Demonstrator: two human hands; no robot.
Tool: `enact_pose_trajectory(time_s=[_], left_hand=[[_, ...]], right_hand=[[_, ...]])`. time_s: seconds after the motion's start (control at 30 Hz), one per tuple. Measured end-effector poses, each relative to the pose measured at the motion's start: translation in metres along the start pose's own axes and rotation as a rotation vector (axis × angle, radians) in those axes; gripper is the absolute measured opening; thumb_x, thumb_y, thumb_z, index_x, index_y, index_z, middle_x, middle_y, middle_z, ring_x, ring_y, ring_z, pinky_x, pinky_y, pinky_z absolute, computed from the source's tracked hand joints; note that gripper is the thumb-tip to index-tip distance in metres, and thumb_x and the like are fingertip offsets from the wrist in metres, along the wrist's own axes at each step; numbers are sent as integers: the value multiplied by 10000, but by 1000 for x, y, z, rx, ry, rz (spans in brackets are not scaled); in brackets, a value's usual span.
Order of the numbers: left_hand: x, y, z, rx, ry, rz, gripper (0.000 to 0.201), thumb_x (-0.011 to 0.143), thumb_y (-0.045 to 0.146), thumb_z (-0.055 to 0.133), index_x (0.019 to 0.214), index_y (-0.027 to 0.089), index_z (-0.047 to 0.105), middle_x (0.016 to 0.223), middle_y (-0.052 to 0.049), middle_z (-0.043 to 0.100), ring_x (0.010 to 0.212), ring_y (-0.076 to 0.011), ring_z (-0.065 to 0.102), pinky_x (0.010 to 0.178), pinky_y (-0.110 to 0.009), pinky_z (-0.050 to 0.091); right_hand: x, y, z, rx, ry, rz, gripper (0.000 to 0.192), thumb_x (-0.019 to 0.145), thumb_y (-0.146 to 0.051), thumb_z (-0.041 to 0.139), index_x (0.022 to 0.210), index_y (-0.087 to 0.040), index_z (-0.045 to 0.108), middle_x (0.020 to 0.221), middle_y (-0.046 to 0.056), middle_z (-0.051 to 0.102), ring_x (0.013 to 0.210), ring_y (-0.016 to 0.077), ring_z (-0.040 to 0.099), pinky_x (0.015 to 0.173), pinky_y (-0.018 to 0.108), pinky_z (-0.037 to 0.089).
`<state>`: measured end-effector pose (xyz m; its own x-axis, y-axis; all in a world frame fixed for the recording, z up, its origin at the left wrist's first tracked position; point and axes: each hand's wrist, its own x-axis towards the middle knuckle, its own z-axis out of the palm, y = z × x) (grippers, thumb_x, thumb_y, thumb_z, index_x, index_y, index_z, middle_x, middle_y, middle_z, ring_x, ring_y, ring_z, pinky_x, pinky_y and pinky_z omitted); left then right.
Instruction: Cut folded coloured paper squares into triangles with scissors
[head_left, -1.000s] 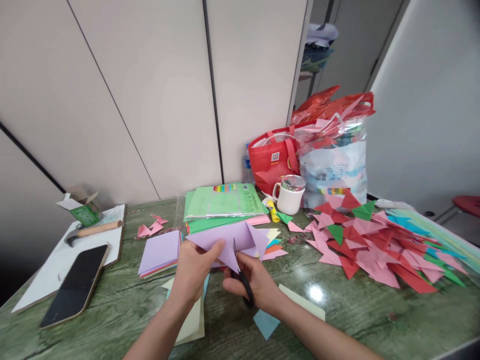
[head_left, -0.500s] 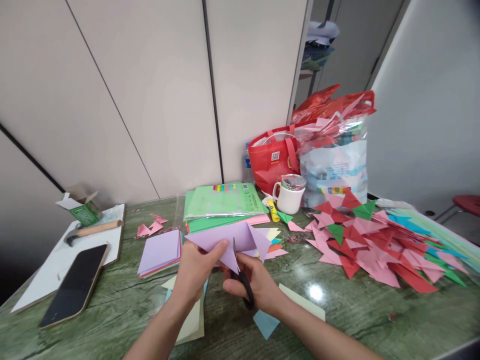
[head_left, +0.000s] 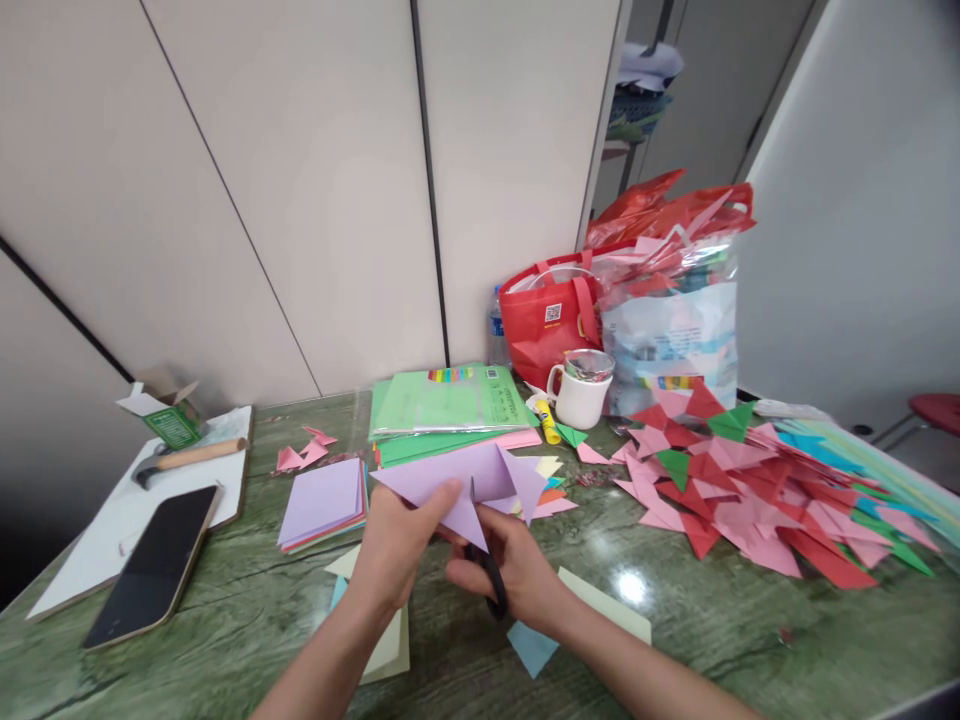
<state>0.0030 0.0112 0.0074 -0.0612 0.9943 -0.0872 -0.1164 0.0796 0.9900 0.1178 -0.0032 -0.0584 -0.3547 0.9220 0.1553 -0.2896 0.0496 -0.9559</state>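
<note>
Flap shifted rightward, beside left grip pinching purple paper, right grip clasping scissors

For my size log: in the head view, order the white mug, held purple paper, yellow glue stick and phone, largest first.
Phone and held purple paper: too alike to rank
White mug
Yellow glue stick

Papercraft workspace: coloured paper heap
</note>
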Motion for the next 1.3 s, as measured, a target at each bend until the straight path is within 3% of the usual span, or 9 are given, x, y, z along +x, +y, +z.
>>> enact_pose_trajectory(time_s=[0.47, 1.3], left_hand=[[3, -5, -2, 85, 30, 68, 259, 594, 218, 724, 806, 89, 651, 641, -20, 662, 501, -130, 558, 428, -223, 459], [0, -2, 1, 23, 19, 27, 249, 588, 186, 711, 804, 88, 638, 581, 7, 643, 443, -109, 543, 392, -207, 456]], right_hand=[[0, 6, -2, -48, 15, -19, 383, 586, -376, 784, 769, -158, 528, 617, -49, 445, 551, 98, 375, 508, 211, 314], [1, 12, -1, -44, 42, -55, 294, 631, -295, 727, 714, -164, 478, 606, -56, 419, 538, 83, 333, 489, 201, 261]])
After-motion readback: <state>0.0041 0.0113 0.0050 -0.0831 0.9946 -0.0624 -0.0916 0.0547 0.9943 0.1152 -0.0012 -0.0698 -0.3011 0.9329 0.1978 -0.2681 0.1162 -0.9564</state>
